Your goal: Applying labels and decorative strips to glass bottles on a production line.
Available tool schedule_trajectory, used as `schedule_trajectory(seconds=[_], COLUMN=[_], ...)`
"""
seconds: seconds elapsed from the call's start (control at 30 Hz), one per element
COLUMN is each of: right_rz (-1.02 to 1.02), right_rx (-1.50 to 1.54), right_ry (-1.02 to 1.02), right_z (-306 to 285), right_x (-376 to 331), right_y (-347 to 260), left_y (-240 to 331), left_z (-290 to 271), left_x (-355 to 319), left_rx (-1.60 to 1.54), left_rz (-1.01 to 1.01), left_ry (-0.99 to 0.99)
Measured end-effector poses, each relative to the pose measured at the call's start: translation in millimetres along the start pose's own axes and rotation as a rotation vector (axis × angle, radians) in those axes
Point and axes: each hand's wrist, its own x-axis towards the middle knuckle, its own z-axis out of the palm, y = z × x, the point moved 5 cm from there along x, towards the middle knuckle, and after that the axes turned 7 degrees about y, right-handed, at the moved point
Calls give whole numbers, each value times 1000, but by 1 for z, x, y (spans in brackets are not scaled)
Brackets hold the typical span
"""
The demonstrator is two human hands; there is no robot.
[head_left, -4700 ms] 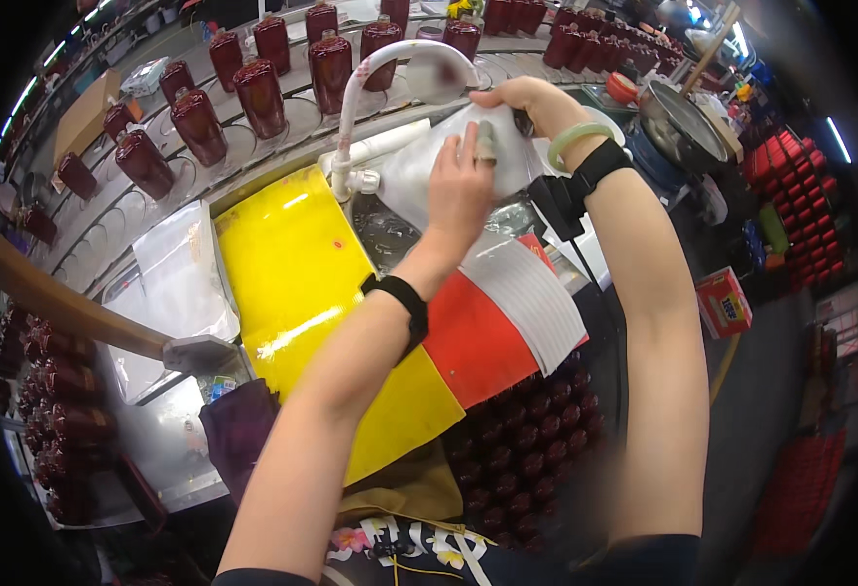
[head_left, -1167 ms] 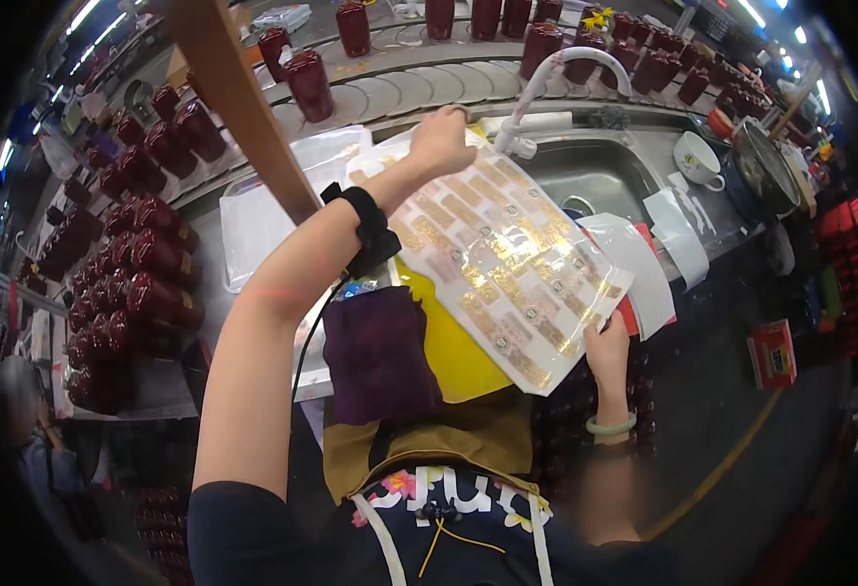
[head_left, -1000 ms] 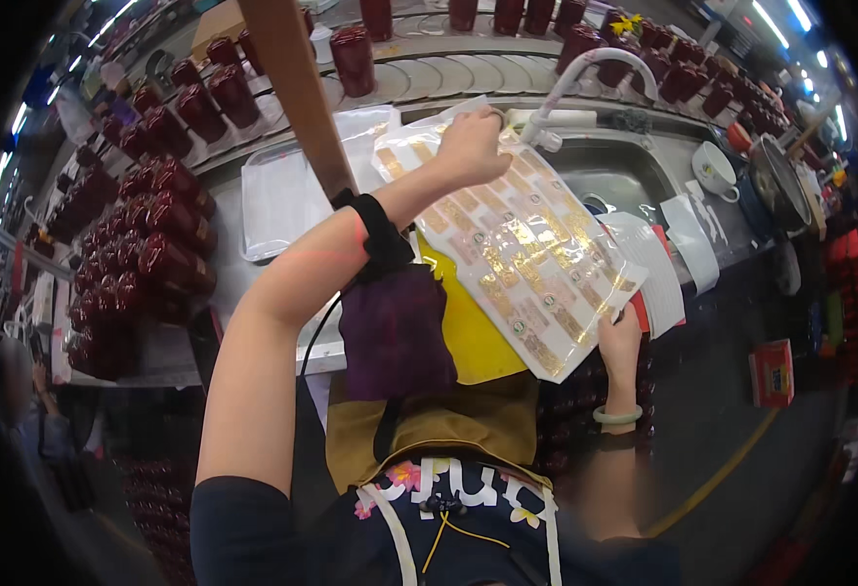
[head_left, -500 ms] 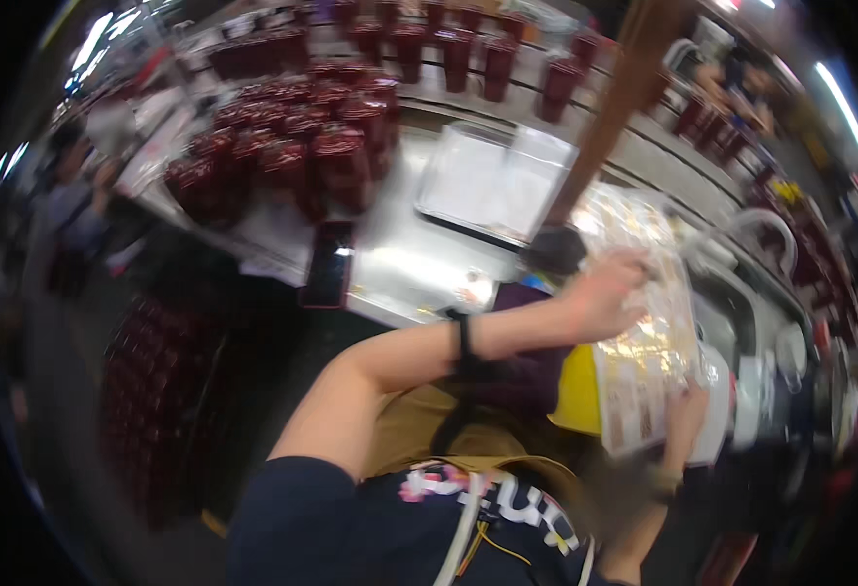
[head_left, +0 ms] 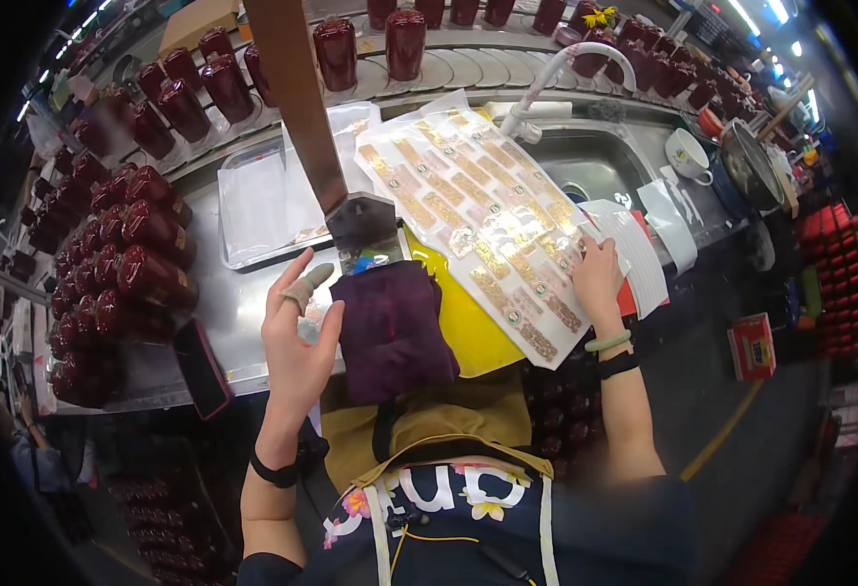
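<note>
My left hand (head_left: 297, 337) is raised over the metal counter, left of a folded dark purple cloth (head_left: 395, 332). Its fingers are spread and hold nothing; a pale covering wraps one fingertip. A large white sheet of gold labels (head_left: 487, 230) lies slanted across a yellow board (head_left: 448, 317). At the sheet's right edge, my right hand (head_left: 597, 278) has its fingers curled in, pinching at the sheet. What lies under those fingertips is hidden.
Glossy dark red jars (head_left: 150, 249) crowd the counter's left side, near a phone (head_left: 201, 369). A brown post (head_left: 297, 98) rises before me. A tray (head_left: 253, 210), a sink (head_left: 595, 161) with white faucet (head_left: 526, 122), a mug (head_left: 686, 151) and white papers (head_left: 629, 244) surround the sheet.
My view has turned to the right. My left hand has come off the sheet of gold labels to the left, its fingers apart. My right hand is still at the sheet's right edge.
</note>
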Motion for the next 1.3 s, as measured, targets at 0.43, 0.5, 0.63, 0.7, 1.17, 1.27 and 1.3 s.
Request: schedule_trajectory(seconds=[0.43, 0.5, 0.63, 0.7, 1.17, 1.27, 1.3], right_rz=[54, 40, 52, -16, -195, -246, -261], right_rx=[-31, 9, 132, 249, 474, 523, 489], right_ry=[87, 125, 54, 96, -4, 31, 47], right_z=[0, 3, 23, 28, 56, 43, 39], right_x=[57, 66, 90, 98, 153, 148, 146], right_y=[41, 46, 67, 50, 71, 46, 35], left_y=[-4, -6, -17, -21, -101, -178, -202], left_z=[2, -2, -5, -22, -201, -321, -363], left_x=[4, 5, 8, -4, -47, -84, -95], left_rx=[29, 31, 47, 75, 163, 114, 123], left_rz=[-40, -52, -27, -47, -101, -149, -204], left_ry=[31, 41, 66, 103, 884, 1306, 1420])
